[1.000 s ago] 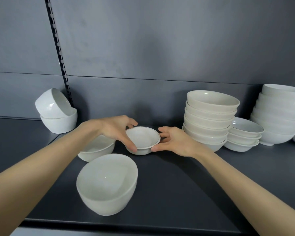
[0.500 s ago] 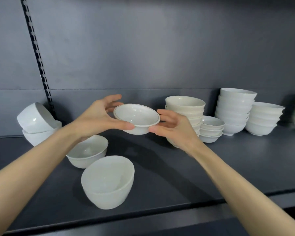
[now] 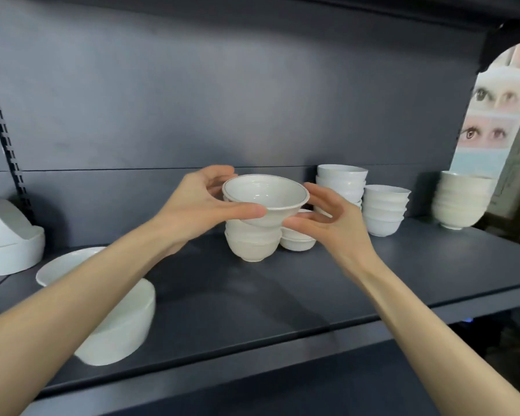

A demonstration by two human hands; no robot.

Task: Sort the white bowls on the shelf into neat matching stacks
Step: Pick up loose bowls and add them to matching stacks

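Head view: both hands hold the small rimmed bowl (image 3: 264, 193) just above the cream stack (image 3: 252, 244) at mid-shelf

The left hand (image 3: 198, 205) grips the bowl's left side, thumb under the rim and fingers curled behind it; the right hand (image 3: 336, 223) cups the right side, thumb at the lower wall. The shelf (image 3: 312, 289) lies bare from the stack to its front edge, with a low stack of shallow bowls (image 3: 297, 240) touching on the right. Half a second ago the bowl hung left of the stack
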